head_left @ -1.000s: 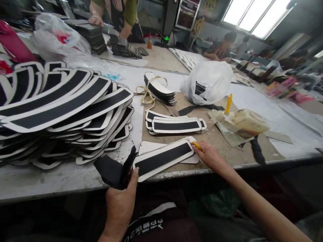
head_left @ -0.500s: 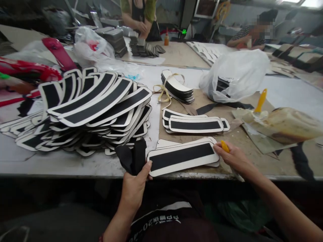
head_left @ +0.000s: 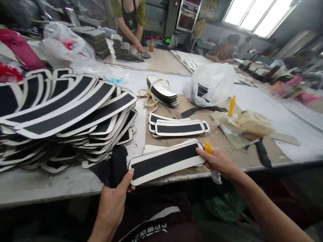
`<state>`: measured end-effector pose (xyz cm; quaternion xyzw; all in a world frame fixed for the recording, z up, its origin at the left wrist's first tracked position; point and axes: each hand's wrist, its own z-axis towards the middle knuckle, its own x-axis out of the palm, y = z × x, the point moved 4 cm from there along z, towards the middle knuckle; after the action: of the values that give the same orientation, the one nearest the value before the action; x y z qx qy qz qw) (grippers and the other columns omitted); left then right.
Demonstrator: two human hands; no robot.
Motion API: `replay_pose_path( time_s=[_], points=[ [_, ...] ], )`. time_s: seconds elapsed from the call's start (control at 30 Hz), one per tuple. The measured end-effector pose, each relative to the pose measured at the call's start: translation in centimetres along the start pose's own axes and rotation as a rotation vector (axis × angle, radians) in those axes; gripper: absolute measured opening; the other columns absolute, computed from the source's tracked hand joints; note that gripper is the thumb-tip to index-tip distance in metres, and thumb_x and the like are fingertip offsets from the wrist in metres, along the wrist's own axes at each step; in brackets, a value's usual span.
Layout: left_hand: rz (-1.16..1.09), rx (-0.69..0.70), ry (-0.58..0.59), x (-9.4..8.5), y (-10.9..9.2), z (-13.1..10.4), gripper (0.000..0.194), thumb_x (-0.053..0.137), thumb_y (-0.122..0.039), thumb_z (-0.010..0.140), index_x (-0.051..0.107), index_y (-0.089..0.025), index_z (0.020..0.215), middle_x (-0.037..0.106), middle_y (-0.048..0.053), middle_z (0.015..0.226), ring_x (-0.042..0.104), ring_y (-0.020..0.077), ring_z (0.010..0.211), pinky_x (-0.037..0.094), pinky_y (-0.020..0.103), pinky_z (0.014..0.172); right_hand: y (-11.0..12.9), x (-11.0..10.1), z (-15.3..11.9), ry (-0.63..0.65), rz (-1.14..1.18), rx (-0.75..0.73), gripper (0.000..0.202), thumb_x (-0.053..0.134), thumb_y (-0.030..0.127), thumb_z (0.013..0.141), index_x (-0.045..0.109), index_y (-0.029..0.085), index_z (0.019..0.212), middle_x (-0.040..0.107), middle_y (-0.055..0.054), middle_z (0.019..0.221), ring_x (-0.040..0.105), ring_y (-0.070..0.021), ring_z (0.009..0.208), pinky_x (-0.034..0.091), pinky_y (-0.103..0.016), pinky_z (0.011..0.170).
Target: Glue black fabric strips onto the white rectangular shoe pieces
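Note:
A long, slightly curved white piece with a black strip (head_left: pixel 165 162) lies tilted over other white pieces at the table's front edge. My left hand (head_left: pixel 113 196) pinches its left end, thumb on top. At the right end, my right hand (head_left: pixel 220 162) is closed on the piece and also holds a brush, whose yellow handle (head_left: pixel 208 148) pokes out above the fingers and whose pale tip (head_left: pixel 216 177) shows below. Black fabric strips (head_left: pixel 118 165) lie beside my left hand. Just beyond is a small stack of similar pieces (head_left: pixel 179 127).
A big heap of black-and-white pieces (head_left: pixel 68 111) covers the left. Farther back are a tied bundle (head_left: pixel 164 92) and a white plastic bag (head_left: pixel 210 84). A glue-stained container (head_left: pixel 254 124) lies at right beside another yellow-handled brush (head_left: pixel 232 105). A person (head_left: pixel 130 25) works across the table.
The camera view has swung right and up, so the scene sits farther left. Both hands still hold the piece's ends. The person opposite now reaches down to the grey pieces.

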<state>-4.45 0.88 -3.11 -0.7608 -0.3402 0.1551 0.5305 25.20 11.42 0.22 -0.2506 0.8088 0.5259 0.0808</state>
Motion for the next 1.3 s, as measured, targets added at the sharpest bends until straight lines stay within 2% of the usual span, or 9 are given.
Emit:
replay_pose_path(
  time_s=[0.2,0.43,0.63,0.83,0.93,1.13,1.3],
  points=[
    [0.004,-0.045,-0.003,0.0,0.2,0.0,0.043,0.081,-0.028,0.052,0.063,-0.021,0.091,0.061,-0.002,0.085,0.054,0.0106,0.059,0.045,0.017,0.040,0.1,0.1,-0.7,0.014,0.030,-0.027,0.040,0.054,0.057,0.076,0.040,0.020,0.068,0.037,0.009,0.046,0.031,-0.0051,0.038,0.022,-0.019,0.037],
    [-0.009,-0.018,-0.018,0.2,-0.4,0.0,0.045,0.083,-0.027,0.045,0.063,-0.020,0.085,0.061,-0.002,0.082,0.054,0.0113,0.057,0.045,0.016,0.037,0.7,0.1,-1.5,0.045,0.071,-0.071,0.041,0.056,0.055,0.075,0.039,0.019,0.069,0.034,0.008,0.052,0.030,-0.0048,0.043,0.023,-0.019,0.039],
    [-0.055,-0.142,0.080,0.0,-0.4,0.1,0.041,0.084,-0.025,0.041,0.060,-0.018,0.074,0.056,-0.004,0.067,0.049,0.0096,0.049,0.043,0.018,0.036,0.2,-0.3,-2.2,0.130,0.212,-0.047,0.039,0.058,0.053,0.076,0.041,0.019,0.074,0.034,0.008,0.055,0.028,-0.0047,0.044,0.021,-0.019,0.040],
    [-0.074,-0.191,0.146,0.2,-0.6,-0.1,0.039,0.083,-0.026,0.049,0.060,-0.019,0.080,0.059,-0.004,0.073,0.052,0.0108,0.052,0.042,0.019,0.037,0.2,-0.3,-2.7,0.110,0.291,-0.035,0.038,0.063,0.052,0.072,0.043,0.019,0.076,0.034,0.008,0.057,0.028,-0.0048,0.045,0.021,-0.019,0.041],
    [-0.077,-0.178,0.188,0.4,-0.6,-0.5,0.036,0.080,-0.032,0.055,0.060,-0.016,0.080,0.059,-0.003,0.066,0.051,0.0108,0.049,0.043,0.021,0.040,-0.1,-0.2,-2.8,0.073,0.263,-0.021,0.037,0.062,0.051,0.073,0.042,0.020,0.073,0.032,0.008,0.057,0.027,-0.0056,0.045,0.021,-0.020,0.040],
    [-0.059,-0.119,0.245,0.3,-0.3,-0.9,0.032,0.069,-0.043,0.069,0.058,-0.015,0.081,0.059,-0.001,0.066,0.051,0.0104,0.050,0.041,0.021,0.042,-1.6,-0.4,-2.4,0.058,0.198,0.032,0.036,0.063,0.049,0.074,0.041,0.021,0.070,0.031,0.007,0.054,0.026,-0.0070,0.045,0.022,-0.021,0.039],
    [-0.035,-0.133,0.230,0.3,-0.5,-0.6,0.037,0.073,-0.039,0.066,0.057,-0.016,0.090,0.059,-0.001,0.073,0.050,0.0085,0.052,0.040,0.019,0.041,-1.3,-0.1,-2.5,0.043,0.202,0.038,0.036,0.063,0.049,0.075,0.042,0.020,0.070,0.032,0.007,0.055,0.027,-0.0062,0.047,0.023,-0.021,0.040]
  ],
)
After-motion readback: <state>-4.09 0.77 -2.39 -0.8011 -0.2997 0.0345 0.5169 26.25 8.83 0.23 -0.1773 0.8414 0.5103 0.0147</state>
